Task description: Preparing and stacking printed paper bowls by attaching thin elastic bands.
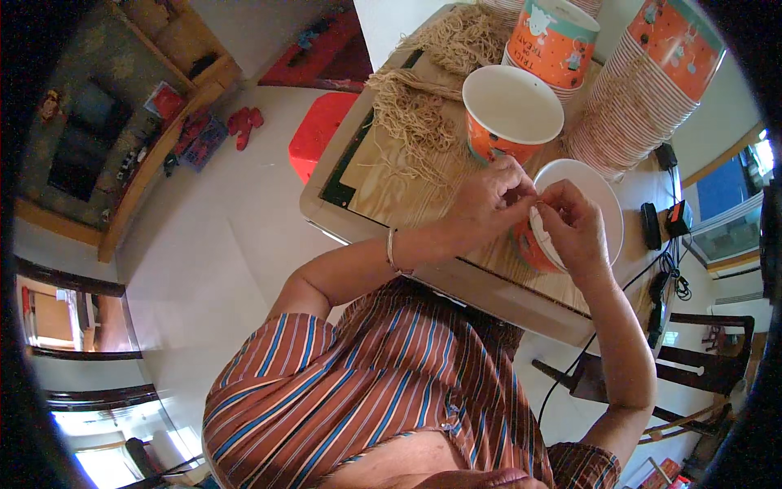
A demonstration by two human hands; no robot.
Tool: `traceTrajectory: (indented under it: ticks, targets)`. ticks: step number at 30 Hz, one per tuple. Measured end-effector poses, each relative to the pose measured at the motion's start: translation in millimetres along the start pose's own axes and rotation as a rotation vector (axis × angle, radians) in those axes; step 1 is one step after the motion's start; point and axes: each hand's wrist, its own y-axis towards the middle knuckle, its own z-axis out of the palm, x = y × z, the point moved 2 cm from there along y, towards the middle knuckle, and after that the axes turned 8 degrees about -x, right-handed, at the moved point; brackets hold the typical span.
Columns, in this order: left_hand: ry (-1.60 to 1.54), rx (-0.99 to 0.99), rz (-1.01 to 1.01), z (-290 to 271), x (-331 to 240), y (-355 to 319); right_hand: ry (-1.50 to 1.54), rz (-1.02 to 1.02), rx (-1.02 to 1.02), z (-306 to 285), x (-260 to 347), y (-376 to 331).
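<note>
My left hand (495, 197) and my right hand (577, 226) meet over the near side of a paper bucket (604, 200) with a white inside and orange outer wall. Both hands are closed, thumbs and fingertips pinched together close to its rim. What the fingertips hold is too small to make out. Just beyond my left hand stands another paper bucket (513, 106), upright, white inside and orange printed outside. Loose tan twine (411, 122) lies in a tangled bundle to the left of the buckets.
More twine (464, 37) lies at the table's far end, beside a stack of printed buckets (554, 45). A tall leaning stack of buckets (635, 106) stands at the right. Black cables (672, 269) hang at the right edge. A red stool (318, 134) stands left of the wooden table (391, 196).
</note>
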Motion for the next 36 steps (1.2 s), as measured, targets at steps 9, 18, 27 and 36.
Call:
traceTrajectory:
  ticks: [9,18,27,36]
  targets:
    - [0.116,0.083,0.226,1,8,9,-0.119,-0.056,-0.131,1,9,-6]
    - [0.025,0.183,0.075,-5,8,8,-0.100,-0.043,-0.127,1,-2,0]
    - [-0.215,0.252,-0.057,-3,25,9,0.058,0.162,-0.073,-2,8,0]
    - [-0.296,0.198,-0.327,1,15,1,0.097,0.345,-0.009,-5,14,-5]
